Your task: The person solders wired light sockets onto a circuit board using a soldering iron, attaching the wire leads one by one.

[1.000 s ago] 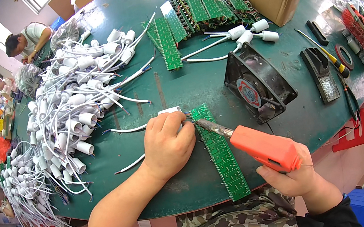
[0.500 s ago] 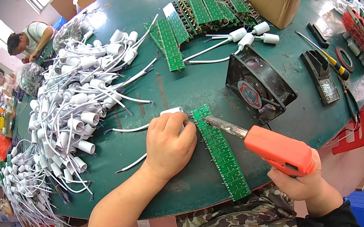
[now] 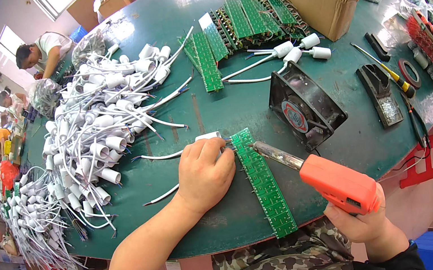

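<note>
Before me lies a long green circuit board strip (image 3: 267,189), with small solder points along its face. My left hand (image 3: 205,172) is closed at the board's upper left edge, its curled fingers on a white cylindrical lamp socket (image 3: 208,136); thin wires run from the socket's right end to the board. The fingers partly hide the socket. My right hand (image 3: 367,223) is wrapped round the grip of an orange soldering gun (image 3: 340,180). Its metal barrel points up and left, with the tip over or just above the board's upper right part; contact cannot be told.
A large pile of white sockets with cables (image 3: 94,121) covers the left side. A black fan (image 3: 309,105) stands right of the board. Farther back are stacked green boards (image 3: 245,16) and a cardboard box (image 3: 323,0). A screwdriver (image 3: 389,69) and pliers (image 3: 416,121) lie at right.
The soldering gun has shifted slightly right, its tip moving a little away from the wire ends at the board's left edge. My left hand stays at the socket. The whole view has tilted slightly.
</note>
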`<state>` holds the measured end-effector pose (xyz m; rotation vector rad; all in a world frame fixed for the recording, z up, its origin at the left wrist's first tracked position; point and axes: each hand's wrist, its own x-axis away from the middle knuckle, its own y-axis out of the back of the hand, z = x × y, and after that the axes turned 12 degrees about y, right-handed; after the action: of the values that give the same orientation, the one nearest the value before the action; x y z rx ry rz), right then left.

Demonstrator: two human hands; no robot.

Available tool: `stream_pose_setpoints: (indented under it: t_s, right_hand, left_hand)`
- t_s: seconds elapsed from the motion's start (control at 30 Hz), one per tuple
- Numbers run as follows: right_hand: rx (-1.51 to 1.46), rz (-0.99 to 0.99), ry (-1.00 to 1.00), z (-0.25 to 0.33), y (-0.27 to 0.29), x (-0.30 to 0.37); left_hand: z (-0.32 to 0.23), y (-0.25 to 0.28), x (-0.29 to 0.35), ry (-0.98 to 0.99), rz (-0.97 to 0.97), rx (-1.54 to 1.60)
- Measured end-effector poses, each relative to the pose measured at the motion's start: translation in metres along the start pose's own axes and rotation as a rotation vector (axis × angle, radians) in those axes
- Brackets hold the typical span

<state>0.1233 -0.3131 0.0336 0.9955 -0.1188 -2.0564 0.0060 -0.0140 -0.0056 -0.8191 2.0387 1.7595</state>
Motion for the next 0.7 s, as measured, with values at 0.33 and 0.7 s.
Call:
stream_pose_setpoints:
  t_s: [0.33, 0.7]
  right_hand:
    - [0.046, 0.030, -0.019, 0.017, 0.024, 0.010]
    - [-0.098, -0.243, -0.363, 0.021, 0.025, 0.046]
  left_hand:
    - [0.009, 0.037, 0.013, 0.082, 0.220, -0.013]
    - [-0.025, 0.061, -0.047, -0.256, 0.375, -0.431]
